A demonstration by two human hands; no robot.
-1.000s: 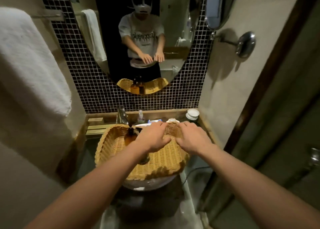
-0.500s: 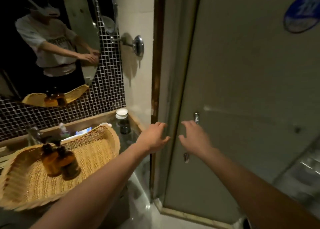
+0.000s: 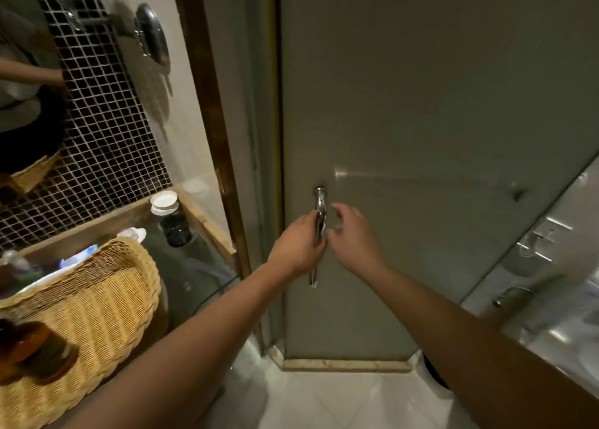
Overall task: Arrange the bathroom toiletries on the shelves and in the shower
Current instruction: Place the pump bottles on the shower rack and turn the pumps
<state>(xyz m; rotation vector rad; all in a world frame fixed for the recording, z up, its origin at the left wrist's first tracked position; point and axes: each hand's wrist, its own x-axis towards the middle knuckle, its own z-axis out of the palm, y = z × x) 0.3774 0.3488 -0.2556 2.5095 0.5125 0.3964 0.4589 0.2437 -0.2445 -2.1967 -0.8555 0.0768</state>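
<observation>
Both bare arms reach forward to the frosted shower door [image 3: 421,120], which stands shut in its frame. The left hand [image 3: 296,245] has its fingers wrapped closed around the upright chrome handle [image 3: 320,208], gripping it at about its middle, with the top of the bar showing above the knuckles and the lower end showing below the hand. The right hand [image 3: 353,239] hangs just beside the handle at its 3 o'clock, fingers spread and loosely curled, holding nothing; whether a fingertip touches the bar I cannot tell. Well off at 8 o'clock from the hands, a wicker basket [image 3: 107,299] sits on the counter [image 3: 201,273], and an amber bottle [image 3: 35,350] lies tilted inside it at its 8 o'clock edge, blurred. Behind the basket, at its 1 o'clock, a dark jar [image 3: 175,229] stands in the counter's corner with a white cup [image 3: 164,201] on top of it. High on the wall at 10 o'clock from the handle, a round chrome mirror mount [image 3: 152,36] sticks out beside the small dark mosaic tiles [image 3: 103,130].
</observation>
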